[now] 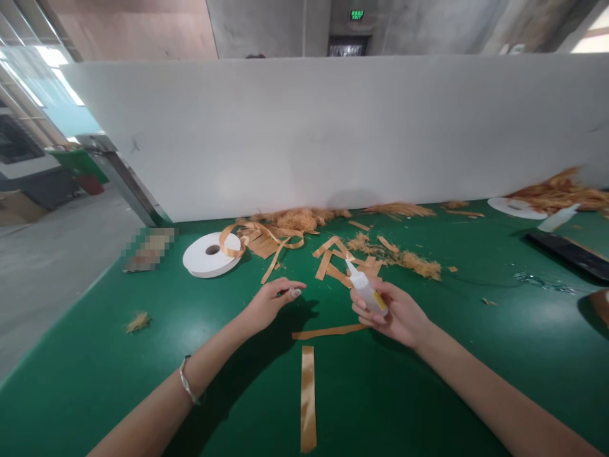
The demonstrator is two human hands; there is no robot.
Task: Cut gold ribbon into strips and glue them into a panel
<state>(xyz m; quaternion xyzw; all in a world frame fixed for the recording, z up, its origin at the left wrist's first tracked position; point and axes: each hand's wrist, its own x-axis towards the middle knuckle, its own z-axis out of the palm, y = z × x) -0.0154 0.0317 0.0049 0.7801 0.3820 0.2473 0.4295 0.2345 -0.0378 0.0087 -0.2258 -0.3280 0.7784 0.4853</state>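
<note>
My right hand (pixel 387 312) is wrapped round a small white glue bottle (pixel 364 291) with a yellow label. Its narrow nozzle points up and to the left. My left hand (pixel 272 301) hovers over the table, thumb and fingers drawn together at a small whitish thing that I cannot make out. Below the hands, a thin tan ribbon strip (pixel 328 332) lies crosswise, its right end near my right hand. Closer to me, a shiny gold ribbon piece (pixel 308 400) lies lengthwise. Beyond the hands are several short cut ribbon pieces (pixel 324 264) in a loose heap.
A white ribbon roll (pixel 209 257) with loose gold ribbon lies at the left. Frayed tan fibres (pixel 299 219) line the white partition (pixel 323 133). At right are a black phone-like object (pixel 568 257), another white bottle (pixel 557 219) and part of another person's hand (pixel 600 306).
</note>
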